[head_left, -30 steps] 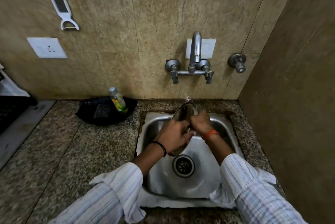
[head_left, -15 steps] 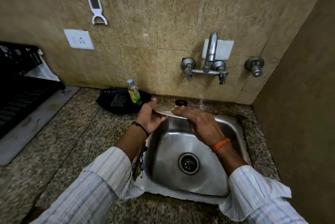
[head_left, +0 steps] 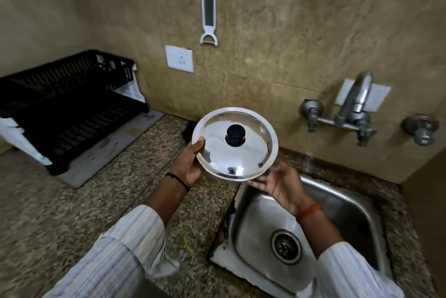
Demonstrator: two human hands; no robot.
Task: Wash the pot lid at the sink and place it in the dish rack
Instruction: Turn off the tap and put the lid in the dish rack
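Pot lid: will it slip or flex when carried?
Likely stiff: the steel pot lid shows no sag, pinched at its rim by the left hand. Probably slippery: mirror-polished. The black knob looks a surer hold.

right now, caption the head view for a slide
Left hand grips the pot lid, right hand touches its lower rim, between sink and dish rack.

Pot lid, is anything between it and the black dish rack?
Nothing visible. The left hand grips the round steel pot lid, the right hand touches its lower rim; only speckled granite counter lies between it and the black plastic dish rack at the left.
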